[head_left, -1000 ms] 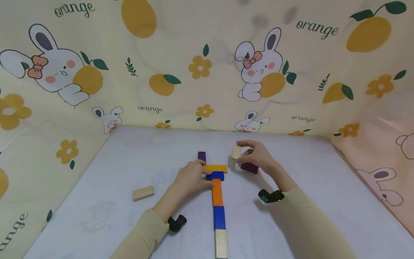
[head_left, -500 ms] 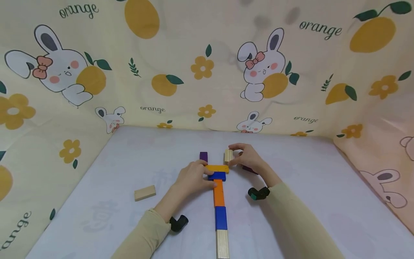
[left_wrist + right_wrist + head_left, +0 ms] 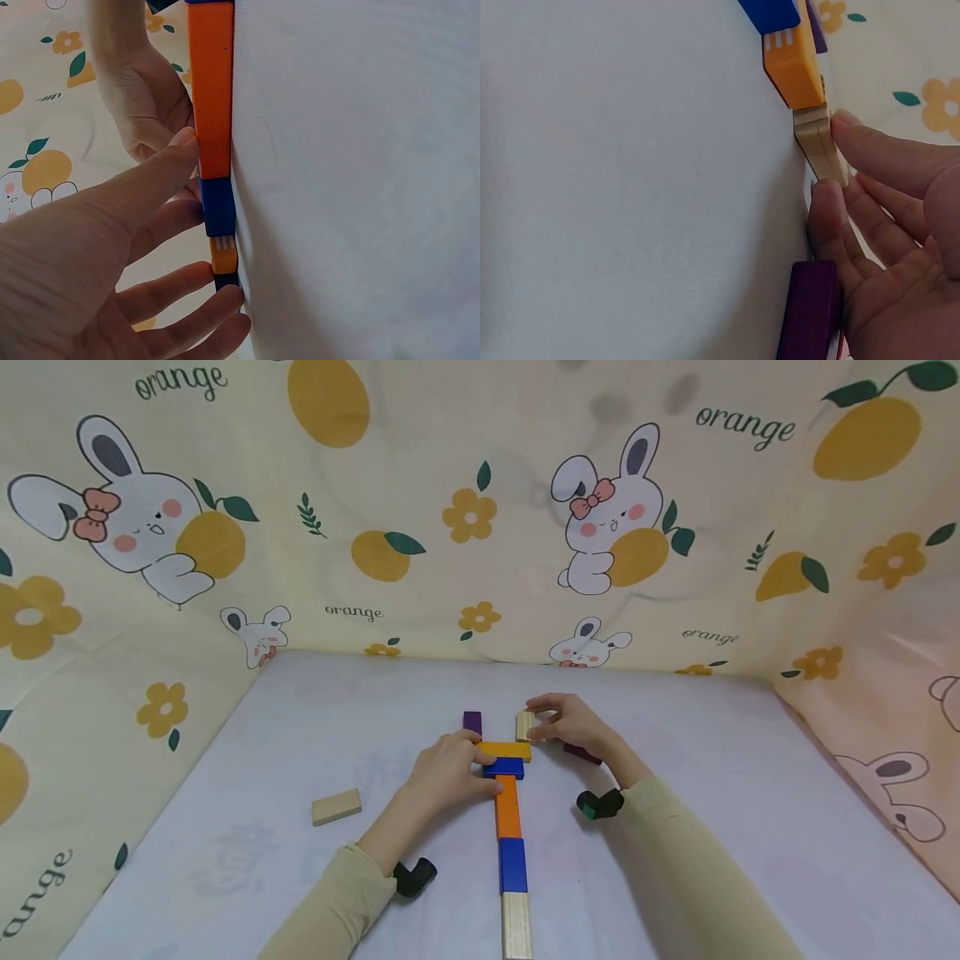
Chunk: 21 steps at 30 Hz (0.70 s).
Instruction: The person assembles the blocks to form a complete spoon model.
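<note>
My left hand (image 3: 442, 768) rests against the left side of a block row. In the left wrist view its thumb touches the orange block (image 3: 212, 97), and the fingers, fairly straight, lie along the blue block (image 3: 219, 206) and the yellow block (image 3: 223, 256). Between thumb and fingertips my right hand (image 3: 581, 727) pinches a plain wooden block (image 3: 524, 725). That block stands by the right end of the crosswise yellow block; in the right wrist view the two appear to meet. A purple block (image 3: 472, 722) sits at the yellow block's left end.
Below the orange block the row continues with a blue block (image 3: 513, 864) and a plain wooden block (image 3: 516, 925). A loose wooden block (image 3: 336, 807) lies at left. A dark purple block (image 3: 583, 754) lies beneath my right hand. Patterned cloth (image 3: 420, 468) rises behind the white tabletop (image 3: 262, 743).
My right hand has moved left with the wooden block, from above the dark purple block to the yellow block's right end. My left hand has stayed on the row.
</note>
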{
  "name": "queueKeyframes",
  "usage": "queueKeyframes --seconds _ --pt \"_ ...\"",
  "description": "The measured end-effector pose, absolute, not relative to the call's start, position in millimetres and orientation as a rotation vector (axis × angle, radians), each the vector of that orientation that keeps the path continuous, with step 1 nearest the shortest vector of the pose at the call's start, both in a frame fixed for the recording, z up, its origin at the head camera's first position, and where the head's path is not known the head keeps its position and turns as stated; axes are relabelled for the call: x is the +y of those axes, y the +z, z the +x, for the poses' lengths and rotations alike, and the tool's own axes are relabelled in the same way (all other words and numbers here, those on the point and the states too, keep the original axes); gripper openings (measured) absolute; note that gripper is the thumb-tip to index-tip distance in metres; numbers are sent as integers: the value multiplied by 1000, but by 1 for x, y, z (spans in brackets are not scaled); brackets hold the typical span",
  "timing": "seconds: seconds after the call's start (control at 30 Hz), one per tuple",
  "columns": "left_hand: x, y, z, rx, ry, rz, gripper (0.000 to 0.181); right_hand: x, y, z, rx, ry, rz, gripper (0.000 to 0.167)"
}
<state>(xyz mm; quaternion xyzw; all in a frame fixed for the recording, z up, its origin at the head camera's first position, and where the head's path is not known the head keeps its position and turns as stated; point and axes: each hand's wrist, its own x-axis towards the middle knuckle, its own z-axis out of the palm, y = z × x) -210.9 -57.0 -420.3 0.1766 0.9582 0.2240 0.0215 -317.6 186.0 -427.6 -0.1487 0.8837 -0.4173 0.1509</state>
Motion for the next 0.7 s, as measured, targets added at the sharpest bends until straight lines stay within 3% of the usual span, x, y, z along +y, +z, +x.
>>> queueKeyframes --seconds 0.7 --pt "-57 -422 -212 2979 696 560 50 182 -423 -315 2511 -1208 -450 54"
